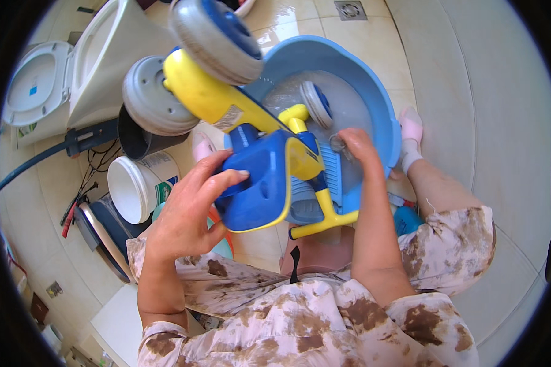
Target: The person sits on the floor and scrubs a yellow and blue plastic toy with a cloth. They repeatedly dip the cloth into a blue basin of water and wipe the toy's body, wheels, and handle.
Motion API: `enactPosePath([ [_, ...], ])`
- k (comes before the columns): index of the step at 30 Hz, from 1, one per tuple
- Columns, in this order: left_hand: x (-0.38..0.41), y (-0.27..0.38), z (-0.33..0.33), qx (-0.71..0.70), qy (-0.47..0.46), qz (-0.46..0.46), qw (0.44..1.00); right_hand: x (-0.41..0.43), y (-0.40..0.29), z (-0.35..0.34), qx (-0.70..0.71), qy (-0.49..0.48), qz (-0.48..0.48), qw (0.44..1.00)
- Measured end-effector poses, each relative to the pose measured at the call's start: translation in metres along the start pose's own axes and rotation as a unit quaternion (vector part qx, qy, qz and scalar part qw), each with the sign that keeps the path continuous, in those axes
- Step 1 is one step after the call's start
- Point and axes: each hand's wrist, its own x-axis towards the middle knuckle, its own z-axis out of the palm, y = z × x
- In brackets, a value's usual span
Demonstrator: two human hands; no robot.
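Observation:
My left hand [188, 206] grips the blue seat [257, 183] of a child's yellow and blue ride-on toy [211, 96], tilted over a light blue plastic basin [385, 114]. Two large grey wheels of the toy point away from me. Its small front wheel [317, 104] hangs above cloudy water in the basin, and the yellow handlebar [326, 224] lies over the near rim. Over the water, my right hand [359, 143] is closed on a wire scouring pad [337, 143], beside the ribbed blue washboard [330, 169].
At left are a white bucket [128, 190] on its side, a black container [142, 137], a hose [32, 167] and a toilet seat [36, 85]. A blue bottle [406, 221] stands by my right leg. A floor drain [350, 10] lies beyond the basin on wet tiles.

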Motion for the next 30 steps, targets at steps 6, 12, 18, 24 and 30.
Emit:
enactPosePath([
  [6,-0.004,-0.008,0.008,-0.044,0.003,-0.016,0.999,0.003,0.044,0.063,-0.262,0.181,0.082,0.944],
  [12,0.009,-0.001,0.004,-0.054,-0.028,-0.029,0.998,-0.027,-0.072,0.049,-0.186,-0.028,-0.086,0.978],
  [18,0.022,-0.009,-0.001,-0.054,-0.049,-0.006,0.997,0.024,-0.016,0.112,-0.176,-0.019,-0.480,0.859],
  [24,0.021,-0.017,-0.003,-0.065,-0.064,-0.026,0.995,-0.029,-0.007,0.065,0.055,-0.036,-0.143,0.988],
  [30,0.018,-0.018,-0.002,-0.066,-0.046,-0.045,0.996,0.004,0.087,0.065,-0.042,0.286,-0.075,0.954],
])
